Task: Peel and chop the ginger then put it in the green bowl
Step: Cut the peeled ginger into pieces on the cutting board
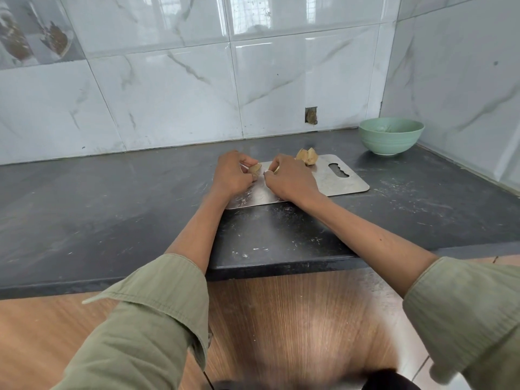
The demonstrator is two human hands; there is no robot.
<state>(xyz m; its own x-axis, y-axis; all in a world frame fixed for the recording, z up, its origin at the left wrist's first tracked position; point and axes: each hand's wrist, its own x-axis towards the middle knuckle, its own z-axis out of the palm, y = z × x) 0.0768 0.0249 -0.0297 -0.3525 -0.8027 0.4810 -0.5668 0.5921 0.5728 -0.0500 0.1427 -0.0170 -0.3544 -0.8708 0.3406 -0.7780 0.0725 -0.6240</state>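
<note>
A steel cutting board (339,182) lies on the dark counter. Over its left half my left hand (231,175) grips a tan piece of ginger (255,169). My right hand (289,178) is just to the right of it, fingers curled, and a bit of ginger shows at its fingertips; I cannot see whether it holds a tool. A second lump of ginger (307,157) lies on the board's far edge behind my right hand. The green bowl (390,136) stands at the back right, near the corner of the tiled walls.
The dark counter (112,209) stretches left of the board, with pale scuffs and crumbs. Tiled walls close the back and right side. The counter's front edge (281,267) steps near my forearms, with wooden cabinet fronts below.
</note>
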